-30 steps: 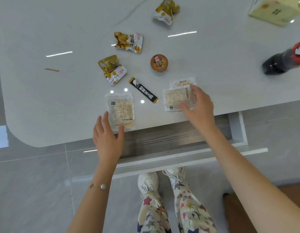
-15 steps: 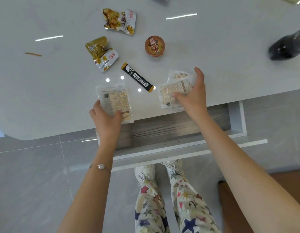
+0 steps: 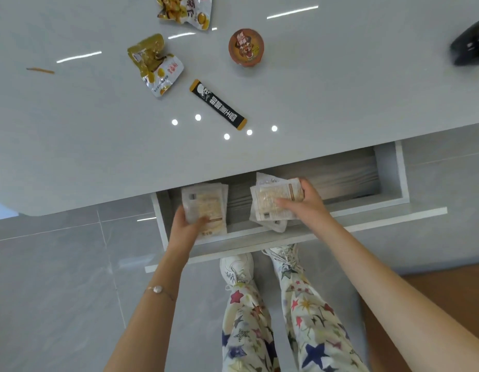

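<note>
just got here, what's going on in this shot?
A person is putting flat clear snack packets into the open drawer under the table. The left hand grips one packet at the drawer's left end; the right hand holds a small stack near the middle. Whether they touch the drawer floor is unclear. A black stick sachet, a round cup and two yellow snack bags lie on the table.
</note>
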Tool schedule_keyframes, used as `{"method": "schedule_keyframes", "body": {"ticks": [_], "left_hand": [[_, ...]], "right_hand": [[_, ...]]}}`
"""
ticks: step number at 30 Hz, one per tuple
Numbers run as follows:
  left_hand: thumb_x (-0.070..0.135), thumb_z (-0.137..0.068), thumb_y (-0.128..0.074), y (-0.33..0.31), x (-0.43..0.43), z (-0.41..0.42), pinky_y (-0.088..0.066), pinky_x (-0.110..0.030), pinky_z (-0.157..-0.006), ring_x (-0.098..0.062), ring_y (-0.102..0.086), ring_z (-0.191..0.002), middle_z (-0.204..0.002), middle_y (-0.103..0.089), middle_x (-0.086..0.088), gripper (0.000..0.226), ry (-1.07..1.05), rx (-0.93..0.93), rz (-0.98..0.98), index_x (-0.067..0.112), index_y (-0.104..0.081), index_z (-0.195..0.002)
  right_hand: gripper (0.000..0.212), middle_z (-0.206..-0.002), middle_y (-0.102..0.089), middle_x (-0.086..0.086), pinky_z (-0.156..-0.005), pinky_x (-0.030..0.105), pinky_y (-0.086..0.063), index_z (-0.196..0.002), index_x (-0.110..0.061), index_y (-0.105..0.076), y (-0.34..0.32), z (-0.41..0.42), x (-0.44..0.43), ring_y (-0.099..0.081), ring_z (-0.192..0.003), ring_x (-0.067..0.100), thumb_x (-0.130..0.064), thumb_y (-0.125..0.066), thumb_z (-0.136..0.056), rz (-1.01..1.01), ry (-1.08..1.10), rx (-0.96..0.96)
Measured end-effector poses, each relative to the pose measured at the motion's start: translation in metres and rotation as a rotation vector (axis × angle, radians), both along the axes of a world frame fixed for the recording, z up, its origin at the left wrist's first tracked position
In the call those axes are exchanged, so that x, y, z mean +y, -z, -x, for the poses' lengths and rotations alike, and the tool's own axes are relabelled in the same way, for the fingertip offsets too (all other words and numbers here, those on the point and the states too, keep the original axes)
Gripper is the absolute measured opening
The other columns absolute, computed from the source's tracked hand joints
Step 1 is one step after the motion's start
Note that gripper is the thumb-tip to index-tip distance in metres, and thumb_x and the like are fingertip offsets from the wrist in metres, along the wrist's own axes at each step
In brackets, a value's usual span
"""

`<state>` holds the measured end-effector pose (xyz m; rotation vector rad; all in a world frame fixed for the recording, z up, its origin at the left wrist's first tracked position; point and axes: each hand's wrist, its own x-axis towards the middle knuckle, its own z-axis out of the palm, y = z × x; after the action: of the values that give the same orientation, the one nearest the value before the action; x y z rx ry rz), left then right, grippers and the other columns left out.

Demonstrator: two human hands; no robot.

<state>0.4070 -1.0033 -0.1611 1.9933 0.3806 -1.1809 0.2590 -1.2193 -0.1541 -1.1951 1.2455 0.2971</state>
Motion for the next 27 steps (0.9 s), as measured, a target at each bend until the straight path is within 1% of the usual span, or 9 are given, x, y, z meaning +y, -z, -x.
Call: {"method": "schedule_keyframes", "body": {"ticks": [2, 5, 9, 12, 15, 17, 22, 25, 27], "left_hand": [[0.005, -0.086, -0.066, 0.025, 0.003, -0.010, -0.052, -0.034, -0.084, -0.022, -0.062, -0.100, -0.110, -0.061, 0.000, 0.043, -0.077, 0.023, -0.044, 0.021, -0.047, -0.122], [0.007, -0.086, -0.068, 0.047, -0.001, -0.018, -0.048, -0.041, -0.096, -0.023, -0.058, -0.104, -0.113, -0.058, -0.001, 0.049, -0.007, 0.045, -0.103, 0.018, -0.045, -0.128], [0.004, -0.087, -0.065, 0.071, -0.003, -0.012, -0.047, -0.032, -0.085, -0.020, -0.055, -0.103, -0.116, -0.056, -0.003, 0.048, 0.115, -0.011, -0.124, 0.011, -0.044, -0.130], [0.008, -0.087, -0.064, 0.067, 0.001, -0.008, -0.048, -0.033, -0.088, -0.023, -0.056, -0.112, -0.126, -0.056, -0.004, 0.052, 0.229, -0.109, -0.155, 0.016, -0.042, -0.134], [0.020, -0.089, -0.062, 0.041, 0.001, -0.006, -0.044, -0.046, -0.103, -0.029, -0.047, -0.126, -0.138, -0.049, -0.005, 0.059, 0.351, -0.219, -0.172, 0.025, -0.035, -0.141], [0.029, -0.091, -0.059, 0.010, -0.003, -0.005, -0.039, -0.049, -0.106, -0.031, -0.041, -0.131, -0.144, -0.043, -0.007, 0.061, 0.462, -0.306, -0.212, 0.026, -0.032, -0.145], [0.047, -0.094, -0.049, -0.094, -0.012, -0.010, -0.039, -0.048, -0.105, -0.026, -0.045, -0.128, -0.140, -0.049, -0.001, 0.052, 0.735, -0.485, -0.182, 0.028, -0.040, -0.141], [0.047, -0.095, -0.044, -0.167, -0.015, -0.020, -0.030, -0.044, -0.108, -0.026, -0.044, -0.128, -0.138, -0.052, -0.001, 0.050, 0.798, -0.588, -0.239, 0.027, -0.040, -0.141], [0.049, -0.095, -0.043, -0.216, -0.011, -0.028, -0.025, -0.044, -0.111, -0.027, -0.036, -0.134, -0.145, -0.044, -0.003, 0.055, 0.825, -0.654, -0.285, 0.026, -0.035, -0.145]], "right_hand": [[0.041, -0.102, -0.063, -0.005, -0.061, 0.017, -0.051, -0.111, -0.016, -0.051, 0.031, -0.010, 0.003, -0.062, -0.090, 0.006, -0.008, -0.075, -0.079, -0.021, 0.073, 0.033], [0.048, -0.098, -0.059, -0.006, -0.060, 0.019, -0.049, -0.112, -0.015, -0.047, 0.062, -0.025, 0.005, -0.060, -0.085, 0.009, -0.005, -0.077, -0.076, -0.030, 0.169, 0.077], [0.057, -0.105, -0.057, -0.002, -0.063, 0.019, -0.046, -0.123, -0.015, -0.045, 0.094, -0.029, 0.018, -0.056, -0.091, 0.014, -0.009, -0.078, -0.076, 0.050, 0.168, 0.131], [0.062, -0.112, -0.057, -0.002, -0.075, 0.023, -0.044, -0.132, -0.018, -0.041, 0.088, -0.024, 0.023, -0.055, -0.098, 0.014, -0.010, -0.073, -0.079, 0.154, 0.065, 0.140], [0.072, -0.130, -0.050, 0.005, -0.090, 0.038, -0.050, -0.140, -0.024, -0.036, 0.058, -0.019, 0.024, -0.052, -0.115, 0.022, -0.017, -0.072, -0.078, 0.359, -0.229, 0.122], [0.065, -0.134, -0.049, 0.007, -0.095, 0.046, -0.047, -0.139, -0.024, -0.039, 0.028, -0.022, 0.022, -0.048, -0.121, 0.028, -0.026, -0.067, -0.081, 0.520, -0.474, 0.130], [0.059, -0.132, -0.054, 0.006, -0.098, 0.042, -0.040, -0.141, -0.024, -0.035, -0.081, -0.046, 0.013, -0.048, -0.120, 0.029, -0.045, -0.054, -0.089, 0.703, -1.021, 0.147], [0.069, -0.139, -0.045, 0.008, -0.102, 0.042, -0.034, -0.149, -0.025, -0.018, -0.157, -0.060, 0.009, -0.040, -0.127, 0.030, -0.049, -0.048, -0.091, 0.811, -1.164, 0.193], [0.074, -0.147, -0.034, 0.008, -0.108, 0.044, -0.026, -0.152, -0.027, -0.008, -0.211, -0.071, 0.005, -0.030, -0.134, 0.030, -0.051, -0.044, -0.092, 0.858, -1.206, 0.204]]}}
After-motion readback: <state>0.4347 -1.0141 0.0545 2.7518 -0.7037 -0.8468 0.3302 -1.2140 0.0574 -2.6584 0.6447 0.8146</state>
